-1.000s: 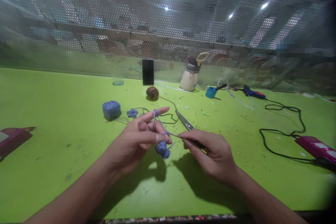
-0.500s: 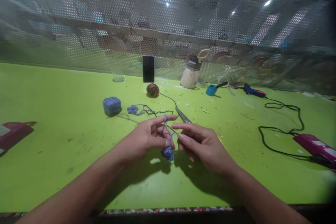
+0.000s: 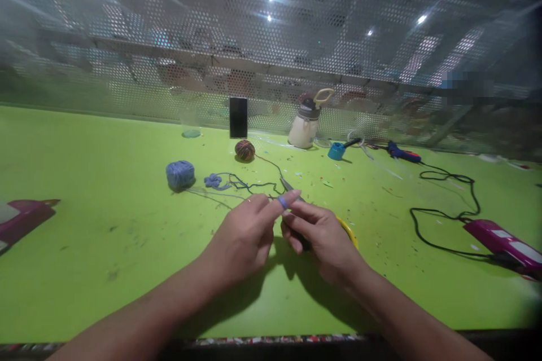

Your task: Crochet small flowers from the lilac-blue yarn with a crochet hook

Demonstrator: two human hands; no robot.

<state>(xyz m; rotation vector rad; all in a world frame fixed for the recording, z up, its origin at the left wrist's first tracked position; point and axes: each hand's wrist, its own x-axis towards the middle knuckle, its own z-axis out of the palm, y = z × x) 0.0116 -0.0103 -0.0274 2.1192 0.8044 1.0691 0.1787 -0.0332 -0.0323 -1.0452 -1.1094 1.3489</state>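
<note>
Blue yarn (image 3: pixel 282 202) loops round the outstretched index finger of my left hand (image 3: pixel 248 234); its other fingers are curled in, and the small blue crocheted piece they held earlier is hidden. My right hand (image 3: pixel 324 237) meets it at the fingertips, thumb and fingers pinched together. Whatever thin thing is in that pinch is too hidden to make out. Scissors lie under and behind my right hand, with a blade showing beyond the fingers and a yellow handle (image 3: pixel 349 232) beside the knuckles. A strand runs toward a blue yarn ball (image 3: pixel 180 175) at the left.
Beyond my hands lie a blue crocheted flower (image 3: pixel 213 180), dark loose yarn (image 3: pixel 254 185) and a multicoloured yarn ball (image 3: pixel 244 150). Farther back stand a phone (image 3: pixel 238 117), a bottle (image 3: pixel 304 128) and a blue tape roll (image 3: pixel 336 151). A corded purple device (image 3: pixel 502 242) is at the right.
My left hand has turned so its back faces up, hiding the crocheted piece. My hands have drawn together at the fingertips. More of the yellow handle shows, and the view has tilted slightly upward.
</note>
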